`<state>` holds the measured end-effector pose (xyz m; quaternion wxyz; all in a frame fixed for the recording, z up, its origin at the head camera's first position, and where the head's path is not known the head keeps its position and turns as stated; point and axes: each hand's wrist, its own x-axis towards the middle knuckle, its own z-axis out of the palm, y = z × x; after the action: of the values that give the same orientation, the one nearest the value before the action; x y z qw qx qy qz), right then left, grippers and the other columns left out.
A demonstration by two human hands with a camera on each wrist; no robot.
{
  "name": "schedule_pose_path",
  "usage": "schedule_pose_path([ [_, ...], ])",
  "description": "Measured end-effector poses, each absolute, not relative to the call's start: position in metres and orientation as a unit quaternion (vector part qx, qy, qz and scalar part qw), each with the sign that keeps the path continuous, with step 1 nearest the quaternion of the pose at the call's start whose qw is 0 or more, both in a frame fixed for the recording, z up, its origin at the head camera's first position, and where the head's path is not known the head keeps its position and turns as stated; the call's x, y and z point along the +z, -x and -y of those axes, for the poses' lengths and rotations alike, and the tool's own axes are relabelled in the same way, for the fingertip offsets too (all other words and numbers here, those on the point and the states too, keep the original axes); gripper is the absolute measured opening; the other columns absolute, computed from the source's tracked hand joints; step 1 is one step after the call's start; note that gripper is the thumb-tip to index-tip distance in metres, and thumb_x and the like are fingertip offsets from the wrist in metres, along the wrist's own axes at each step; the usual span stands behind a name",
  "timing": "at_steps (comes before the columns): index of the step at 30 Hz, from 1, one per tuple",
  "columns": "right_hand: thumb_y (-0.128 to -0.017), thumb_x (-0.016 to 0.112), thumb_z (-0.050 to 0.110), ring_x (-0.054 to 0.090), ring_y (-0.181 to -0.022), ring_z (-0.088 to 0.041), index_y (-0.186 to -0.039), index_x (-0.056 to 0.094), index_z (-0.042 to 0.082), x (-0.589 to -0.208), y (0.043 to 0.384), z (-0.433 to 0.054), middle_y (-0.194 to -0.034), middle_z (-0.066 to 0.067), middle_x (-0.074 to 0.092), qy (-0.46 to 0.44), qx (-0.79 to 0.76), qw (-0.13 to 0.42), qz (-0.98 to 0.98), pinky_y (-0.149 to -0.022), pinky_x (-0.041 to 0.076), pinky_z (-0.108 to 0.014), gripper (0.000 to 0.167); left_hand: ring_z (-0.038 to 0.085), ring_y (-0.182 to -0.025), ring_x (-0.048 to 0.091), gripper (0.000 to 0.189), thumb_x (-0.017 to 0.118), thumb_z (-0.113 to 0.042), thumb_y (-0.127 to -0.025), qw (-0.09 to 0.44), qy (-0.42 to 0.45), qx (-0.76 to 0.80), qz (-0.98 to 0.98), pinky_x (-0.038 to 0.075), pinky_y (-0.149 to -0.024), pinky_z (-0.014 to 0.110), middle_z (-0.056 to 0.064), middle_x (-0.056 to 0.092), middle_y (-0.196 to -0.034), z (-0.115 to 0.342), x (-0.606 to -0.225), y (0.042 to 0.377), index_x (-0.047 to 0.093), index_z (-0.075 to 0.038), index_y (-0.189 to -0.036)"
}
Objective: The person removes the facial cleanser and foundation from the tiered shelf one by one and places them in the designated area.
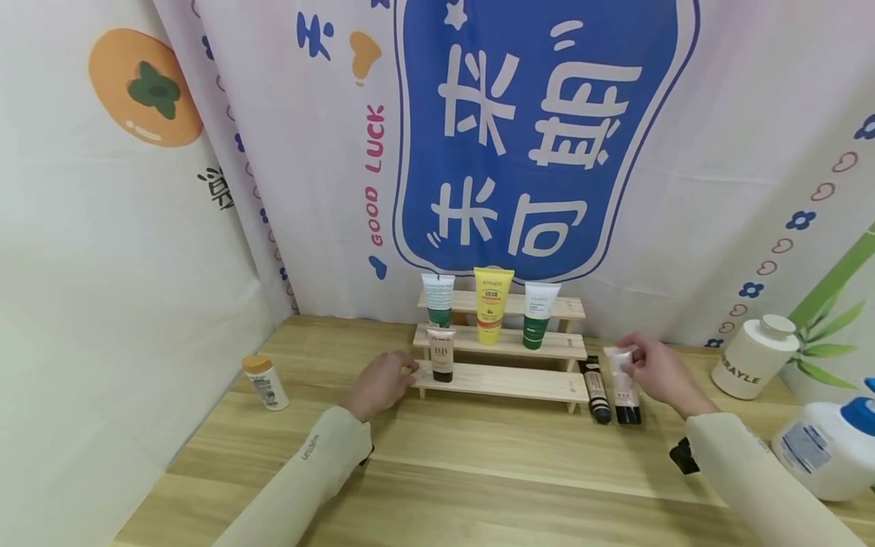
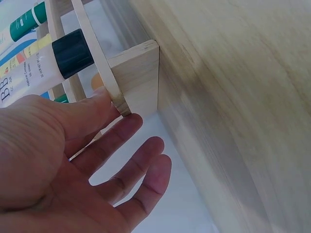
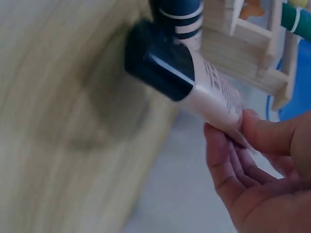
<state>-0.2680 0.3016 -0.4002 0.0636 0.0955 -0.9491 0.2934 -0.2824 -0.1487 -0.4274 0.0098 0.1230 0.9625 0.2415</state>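
My left hand (image 1: pixel 380 384) pinches the left end of the lowest step of a wooden tiered rack (image 1: pixel 516 382) between thumb and forefinger; its other fingers spread loosely. On that step stands a small pink BB cream tube (image 1: pixel 442 351) with a black cap. To the right of the rack, my right hand (image 1: pixel 659 374) pinches the flat end of a pale pink cosmetic tube (image 1: pixel 623 389), cap downward. In the right wrist view this tube (image 3: pixel 214 92) is tilted, its black cap just above or at the table. Beside it lies a dark striped tube (image 1: pixel 596 393).
The middle step carries a white-and-green tube (image 1: pixel 536 315), a yellow tube (image 1: pixel 492 308) and another green-and-white tube (image 1: pixel 438 292). An orange-capped bottle (image 1: pixel 266 382) is at the left. A white jar (image 1: pixel 754 357) and a blue-topped pump bottle (image 1: pixel 830 448) stand at the right.
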Motion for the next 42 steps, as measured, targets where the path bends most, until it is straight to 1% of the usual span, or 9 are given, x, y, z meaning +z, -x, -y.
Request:
schedule_pose_path([
  [7,-0.09,0.061,0.003,0.06,-0.075,-0.025,-0.116,0.055,-0.009,-0.421,0.285,-0.307,-0.091,-0.02,0.062,-0.058,0.327,0.012,0.943,-0.057,0.05,-0.034,0.03,0.028,-0.112,0.053,0.02,0.064,-0.012,-0.091,0.012,-0.117,0.241,-0.963,0.043,-0.096,0.045,0.008,0.061,-0.119,0.149,-0.427,0.283,0.067,-0.01,-0.111],
  [13,-0.091,0.059,0.002,0.059,-0.069,-0.022,-0.11,0.057,-0.013,-0.431,0.294,-0.308,-0.089,-0.02,0.062,-0.023,0.356,-0.031,0.934,-0.058,0.052,-0.036,0.024,0.028,-0.111,0.053,0.021,0.065,-0.012,-0.09,0.011,-0.122,0.233,-0.965,0.043,-0.095,0.044,0.008,0.061,-0.117,0.148,-0.425,0.283,0.067,-0.01,-0.111],
  [21,-0.089,0.061,0.0,0.061,-0.065,-0.019,-0.103,0.06,-0.014,-0.434,0.298,-0.304,-0.089,-0.023,0.063,-0.004,0.375,-0.027,0.927,-0.059,0.055,-0.037,0.019,0.026,-0.111,0.053,0.021,0.065,-0.013,-0.091,0.015,-0.118,0.221,-0.968,0.044,-0.095,0.043,0.007,0.061,-0.118,0.147,-0.423,0.284,0.067,-0.01,-0.112],
  [26,-0.092,0.058,0.005,0.061,-0.067,-0.019,-0.109,0.06,-0.011,-0.435,0.298,-0.303,-0.09,-0.019,0.064,0.012,0.353,-0.045,0.934,-0.058,0.053,-0.034,0.024,0.027,-0.11,0.055,0.02,0.066,-0.01,-0.09,0.009,-0.137,0.221,-0.966,0.045,-0.094,0.043,0.009,0.062,-0.117,0.147,-0.422,0.283,0.068,-0.007,-0.109],
  [29,-0.095,0.056,0.011,0.062,-0.075,-0.025,-0.118,0.055,-0.01,-0.431,0.296,-0.303,-0.099,-0.023,0.061,0.013,0.334,-0.049,0.941,-0.061,0.052,-0.036,0.032,0.028,-0.111,0.055,0.02,0.066,-0.01,-0.089,0.006,-0.144,0.223,-0.964,0.044,-0.095,0.043,0.01,0.062,-0.117,0.147,-0.421,0.282,0.068,-0.006,-0.109],
  [32,-0.096,0.055,0.017,0.059,-0.089,-0.036,-0.123,0.052,-0.009,-0.422,0.293,-0.3,-0.109,-0.029,0.056,-0.004,0.317,-0.025,0.948,-0.069,0.051,-0.044,0.038,0.029,-0.112,0.054,0.02,0.066,-0.01,-0.089,0.009,-0.14,0.224,-0.964,0.044,-0.095,0.043,0.011,0.062,-0.118,0.147,-0.421,0.282,0.068,-0.006,-0.109],
  [35,-0.096,0.055,0.019,0.056,-0.096,-0.041,-0.12,0.055,-0.007,-0.409,0.288,-0.293,-0.111,-0.029,0.056,-0.029,0.314,0.029,0.948,-0.073,0.05,-0.049,0.035,0.029,-0.113,0.054,0.021,0.066,-0.009,-0.089,0.012,-0.135,0.226,-0.965,0.043,-0.096,0.044,0.011,0.061,-0.118,0.147,-0.421,0.282,0.068,-0.006,-0.11],
  [38,-0.094,0.058,0.021,0.058,-0.089,-0.034,-0.113,0.06,-0.004,-0.396,0.282,-0.282,-0.103,-0.022,0.061,-0.047,0.323,0.08,0.942,-0.07,0.051,-0.044,0.031,0.029,-0.113,0.054,0.021,0.066,-0.009,-0.089,0.012,-0.134,0.229,-0.964,0.044,-0.095,0.044,0.011,0.061,-0.118,0.147,-0.421,0.282,0.068,-0.006,-0.11],
  [42,-0.093,0.061,0.021,0.059,-0.085,-0.029,-0.109,0.063,-0.001,-0.381,0.272,-0.267,-0.098,-0.016,0.063,-0.066,0.328,0.111,0.936,-0.067,0.051,-0.041,0.027,0.029,-0.112,0.054,0.02,0.066,-0.009,-0.089,0.01,-0.136,0.231,-0.963,0.044,-0.095,0.044,0.011,0.062,-0.117,0.147,-0.421,0.281,0.068,-0.007,-0.109],
])
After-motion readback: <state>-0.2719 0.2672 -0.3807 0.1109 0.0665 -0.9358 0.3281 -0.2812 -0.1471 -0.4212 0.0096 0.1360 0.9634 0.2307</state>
